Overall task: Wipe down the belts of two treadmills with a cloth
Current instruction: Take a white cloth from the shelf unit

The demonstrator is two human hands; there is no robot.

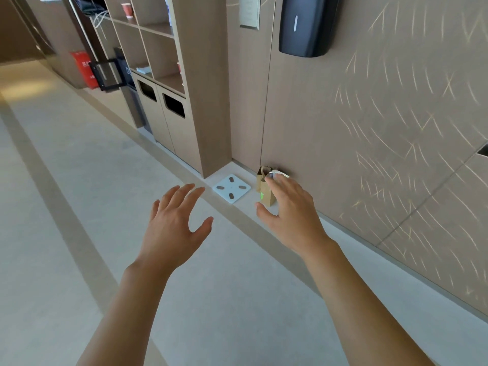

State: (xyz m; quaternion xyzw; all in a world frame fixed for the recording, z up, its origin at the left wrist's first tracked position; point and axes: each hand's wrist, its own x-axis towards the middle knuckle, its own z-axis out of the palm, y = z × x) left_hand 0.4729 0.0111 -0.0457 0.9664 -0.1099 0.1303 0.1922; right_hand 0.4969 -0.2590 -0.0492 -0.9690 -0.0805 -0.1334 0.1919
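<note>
Reaching forward, your left hand [174,223] and right hand [290,212] are both spread and empty. No cloth or treadmill shows; only a paper bag [265,190] stands against the wall, nearest your right hand.

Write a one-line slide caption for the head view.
Both hands, left and right, reach open toward a paper bag beside a white scale by the wall; no treadmill visible.
</note>
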